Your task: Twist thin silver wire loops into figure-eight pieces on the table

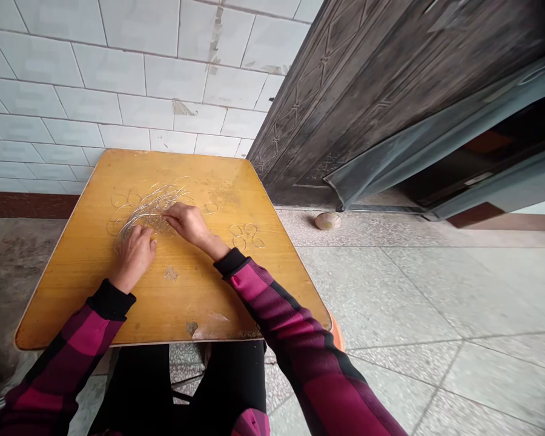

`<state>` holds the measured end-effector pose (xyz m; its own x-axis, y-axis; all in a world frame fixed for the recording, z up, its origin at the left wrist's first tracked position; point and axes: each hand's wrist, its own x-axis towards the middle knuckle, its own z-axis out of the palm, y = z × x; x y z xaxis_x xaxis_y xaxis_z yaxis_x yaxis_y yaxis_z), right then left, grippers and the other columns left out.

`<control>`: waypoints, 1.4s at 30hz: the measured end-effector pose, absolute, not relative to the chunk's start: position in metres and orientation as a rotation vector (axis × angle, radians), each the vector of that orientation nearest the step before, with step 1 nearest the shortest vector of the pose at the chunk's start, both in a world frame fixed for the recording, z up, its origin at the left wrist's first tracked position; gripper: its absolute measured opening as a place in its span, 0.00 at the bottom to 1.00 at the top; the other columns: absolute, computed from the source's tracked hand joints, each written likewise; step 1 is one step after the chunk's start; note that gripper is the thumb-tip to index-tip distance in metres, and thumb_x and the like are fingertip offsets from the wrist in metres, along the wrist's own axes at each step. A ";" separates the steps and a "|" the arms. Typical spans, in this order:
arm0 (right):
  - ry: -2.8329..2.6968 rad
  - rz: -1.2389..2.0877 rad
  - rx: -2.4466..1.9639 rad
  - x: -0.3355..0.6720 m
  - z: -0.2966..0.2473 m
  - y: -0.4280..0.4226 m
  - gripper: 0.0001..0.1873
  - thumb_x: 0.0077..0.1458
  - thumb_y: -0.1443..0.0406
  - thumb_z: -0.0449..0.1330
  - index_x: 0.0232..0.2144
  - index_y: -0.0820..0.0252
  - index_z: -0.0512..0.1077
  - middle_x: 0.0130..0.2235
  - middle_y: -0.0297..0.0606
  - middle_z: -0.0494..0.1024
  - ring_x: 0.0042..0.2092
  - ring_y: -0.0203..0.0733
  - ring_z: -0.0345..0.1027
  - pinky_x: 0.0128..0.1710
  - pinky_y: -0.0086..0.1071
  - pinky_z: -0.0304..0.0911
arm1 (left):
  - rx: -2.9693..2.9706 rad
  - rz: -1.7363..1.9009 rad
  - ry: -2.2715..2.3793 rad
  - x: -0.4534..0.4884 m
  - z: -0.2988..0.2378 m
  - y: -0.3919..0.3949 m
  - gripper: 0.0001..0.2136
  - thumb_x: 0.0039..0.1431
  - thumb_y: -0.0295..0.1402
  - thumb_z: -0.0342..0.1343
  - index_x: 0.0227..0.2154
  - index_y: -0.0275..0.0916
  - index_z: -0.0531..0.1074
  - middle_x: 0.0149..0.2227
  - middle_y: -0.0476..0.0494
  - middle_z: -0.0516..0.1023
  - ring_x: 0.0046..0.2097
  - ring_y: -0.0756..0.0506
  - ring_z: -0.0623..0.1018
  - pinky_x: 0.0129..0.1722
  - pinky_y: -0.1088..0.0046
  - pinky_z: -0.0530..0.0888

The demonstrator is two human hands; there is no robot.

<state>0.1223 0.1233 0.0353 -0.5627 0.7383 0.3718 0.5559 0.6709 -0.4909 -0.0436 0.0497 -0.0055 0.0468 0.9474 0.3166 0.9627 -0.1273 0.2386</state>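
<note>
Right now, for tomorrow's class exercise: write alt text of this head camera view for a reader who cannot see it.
A person's left hand and right hand touch a wire tangle on a worn yellow table. Small wire loops lie to the right of the hands. Behind is a tiled wall, with a dark metal door at right.

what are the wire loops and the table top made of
The wire loops look like thin bright metal, maybe steel or aluminium: silvery shine, springy curves. The table top looks like varnished wood or laminate: glossy yellow surface with visible grain, chipped near the front edge.
</note>
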 end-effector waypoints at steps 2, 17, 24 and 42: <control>-2.128 0.581 -0.937 0.126 0.043 0.122 0.10 0.60 0.64 0.56 0.38 0.61 0.77 0.38 0.39 0.77 0.39 0.37 0.70 0.43 0.31 0.64 | -2.245 -0.644 -2.061 -0.044 -0.005 0.050 0.10 0.58 0.32 0.50 0.40 0.38 0.73 0.41 0.36 0.73 0.40 0.38 0.74 0.36 0.63 0.67; -1.382 1.627 -1.030 0.183 0.030 0.050 0.19 0.42 0.52 0.69 0.24 0.62 0.74 0.24 0.31 0.75 0.21 0.28 0.65 0.21 0.23 0.61 | -2.575 -1.689 -1.986 -0.031 0.007 0.041 0.08 0.57 0.37 0.54 0.36 0.39 0.73 0.36 0.45 0.75 0.29 0.49 0.72 0.31 0.73 0.69; -1.245 1.796 -0.971 0.182 0.014 0.033 0.17 0.42 0.54 0.70 0.27 0.62 0.75 0.24 0.31 0.76 0.20 0.26 0.64 0.18 0.21 0.60 | -2.502 -1.587 -1.657 -0.023 0.008 0.034 0.19 0.51 0.35 0.62 0.46 0.39 0.67 0.54 0.35 0.69 0.56 0.39 0.70 0.50 0.60 0.73; -1.320 1.983 -0.937 0.174 0.006 0.020 0.17 0.43 0.55 0.69 0.28 0.64 0.75 0.27 0.33 0.78 0.22 0.27 0.68 0.20 0.21 0.63 | -2.576 -1.532 -1.721 -0.019 -0.004 0.034 0.16 0.55 0.34 0.59 0.47 0.37 0.70 0.36 0.43 0.76 0.32 0.49 0.77 0.34 0.71 0.77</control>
<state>0.1745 0.0201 0.0059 -0.5895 0.7721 -0.2373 -0.0791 -0.3475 -0.9343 -0.0189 0.0337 -0.0039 0.1329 0.8611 0.4908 0.5870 -0.4674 0.6611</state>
